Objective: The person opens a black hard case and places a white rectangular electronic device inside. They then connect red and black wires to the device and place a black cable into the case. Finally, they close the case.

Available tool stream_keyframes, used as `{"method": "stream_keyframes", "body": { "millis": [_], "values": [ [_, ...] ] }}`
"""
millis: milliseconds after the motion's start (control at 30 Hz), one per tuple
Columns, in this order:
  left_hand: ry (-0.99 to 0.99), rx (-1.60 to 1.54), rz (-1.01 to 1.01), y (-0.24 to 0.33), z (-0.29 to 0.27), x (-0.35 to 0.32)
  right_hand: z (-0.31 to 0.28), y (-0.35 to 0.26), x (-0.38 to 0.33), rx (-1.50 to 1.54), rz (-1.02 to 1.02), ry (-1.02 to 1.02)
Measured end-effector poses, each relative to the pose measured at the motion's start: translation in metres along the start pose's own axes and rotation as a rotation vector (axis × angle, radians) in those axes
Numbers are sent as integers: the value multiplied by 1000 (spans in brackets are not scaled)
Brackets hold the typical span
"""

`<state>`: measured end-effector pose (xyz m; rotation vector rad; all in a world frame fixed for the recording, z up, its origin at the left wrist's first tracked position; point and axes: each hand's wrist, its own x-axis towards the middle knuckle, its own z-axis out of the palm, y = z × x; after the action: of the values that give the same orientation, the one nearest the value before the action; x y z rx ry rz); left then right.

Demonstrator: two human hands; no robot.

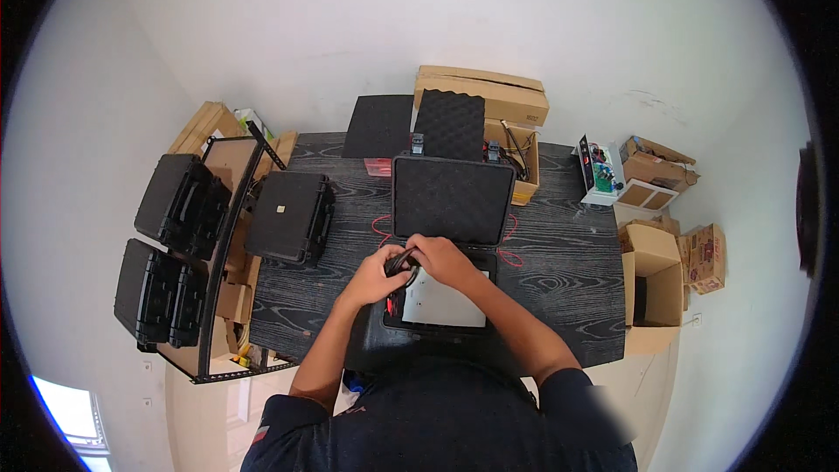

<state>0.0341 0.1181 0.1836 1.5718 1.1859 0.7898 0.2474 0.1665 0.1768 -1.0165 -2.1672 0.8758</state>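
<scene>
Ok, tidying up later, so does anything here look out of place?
Mostly orderly. A thin red wire trails loose over the dark table beside the open black case, and foam sheets lean against the wall behind it.

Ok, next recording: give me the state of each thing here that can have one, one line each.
Hard case on the table: open, lid upright, white panel inside.
Black cable: gripped by both hands over the case.
Left hand: closed on the cable.
Right hand: closed on the cable.
Second case: shut, on the table.
Shelf cases: shut.
Cardboard box on the floor: open.
</scene>
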Motion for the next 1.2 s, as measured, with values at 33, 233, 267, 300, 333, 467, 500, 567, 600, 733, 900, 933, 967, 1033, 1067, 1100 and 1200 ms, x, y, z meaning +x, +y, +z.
{"method": "stream_keyframes", "body": {
  "millis": [33, 233, 267, 300, 333, 467, 500, 567, 600, 733, 900, 933, 967, 1033, 1067, 1100, 1200],
  "values": [
    [26, 19, 27, -5, 0, 0, 2, 2, 5, 17, -11, -5],
    [188, 125, 75, -33, 5, -9, 26, 16, 24, 166, -10, -62],
    [218, 139, 79, -39, 9, -9, 30, 20, 26, 180, 13, -74],
    [249, 153, 82, -44, 12, -9, 35, 25, 27, 193, 36, -85],
    [280, 167, 85, -50, 15, -9, 41, 29, 28, 211, 34, -82],
    [209, 257, 77, -37, 18, -10, 58, 53, 25, 227, 27, -43],
    [204, 286, 95, -43, 20, -11, 62, 58, 24, 219, 18, -37],
    [201, 324, 119, -56, 23, -12, 66, 63, 23, 257, 58, -40],
    [203, 332, 127, -62, 23, -12, 67, 64, 23, 277, 78, -42],
    [213, 254, 111, -67, 22, -11, 61, 63, 22, 156, 14, -6],
    [197, 181, 7, -58, 24, -11, 65, 74, 22, 184, 46, 25],
    [196, 165, -5, -57, 25, -11, 65, 77, 22, 147, 40, 22],
    [207, 214, 41, -59, 26, -11, 65, 78, 22, 111, 33, 17],
    [229, 313, 133, -64, 29, -10, 65, 80, 23, 11, 37, -18],
    [220, 308, 107, -62, 30, -11, 65, 79, 23, -52, 49, -47],
    [211, 303, 80, -60, 32, -11, 64, 79, 22, -116, 61, -76],
    [190, 312, 53, -60, 37, -14, 64, 78, 17, -53, 71, -66]
  ]
}}
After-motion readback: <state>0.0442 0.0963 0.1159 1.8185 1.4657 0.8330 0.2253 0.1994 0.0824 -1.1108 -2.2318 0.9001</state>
